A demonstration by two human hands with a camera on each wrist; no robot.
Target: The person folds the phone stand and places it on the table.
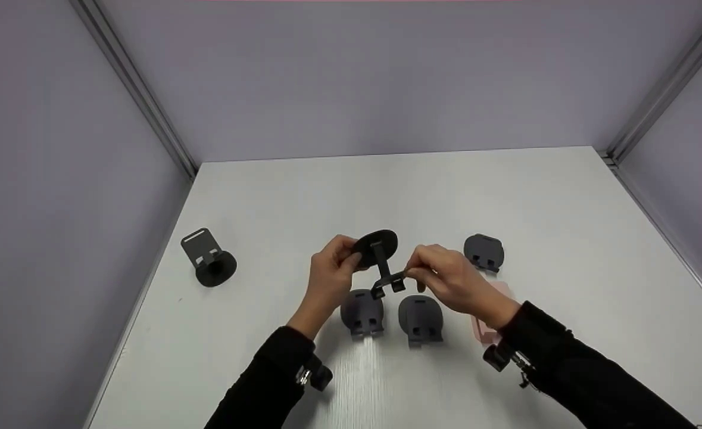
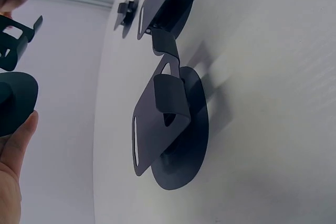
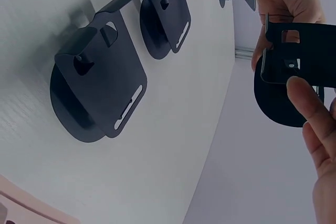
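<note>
Two folded stands (beneath hands)

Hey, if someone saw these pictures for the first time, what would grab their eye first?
Probably the two hands mid-table: the left hand grips a black stand's round base while the right hand pinches its folding plate. Below them two folded black stands lie side by side, and an opened stand sits alone at far left.

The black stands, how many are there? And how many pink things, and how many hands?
Black stands: 5, one held up, two folded below the hands, one folded at right, one opened out at far left.
Pink things: 1.
Hands: 2, left hand and right hand.
Total: 8.
</note>
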